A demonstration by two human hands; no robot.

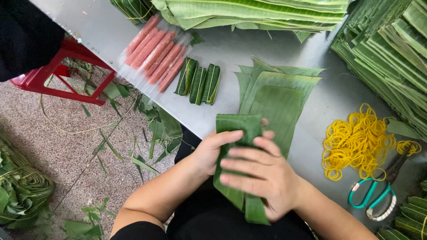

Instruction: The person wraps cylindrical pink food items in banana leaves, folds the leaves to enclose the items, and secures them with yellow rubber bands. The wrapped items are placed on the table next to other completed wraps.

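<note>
Green banana leaf bundle [238, 146] gripped in both your hands.
Your left hand [213, 151] wraps its side; your right hand [262, 178] lies fingers-flat across it, above the steel table [249, 49].

Steel table [222, 49]: leaf stacks [267, 11], sausages [155, 51], wrapped rolls [199, 82], yellow rubber bands [358, 142], scissors [373, 195].

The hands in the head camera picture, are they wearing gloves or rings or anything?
No. Both the left hand and the right hand are bare: no gloves, rings, watch or bracelets show. The forearms are uncovered too. Near the left elbow, at the bottom edge, a bit of black sleeve shows. The fingernails are short and plain, with no polish visible.
</note>
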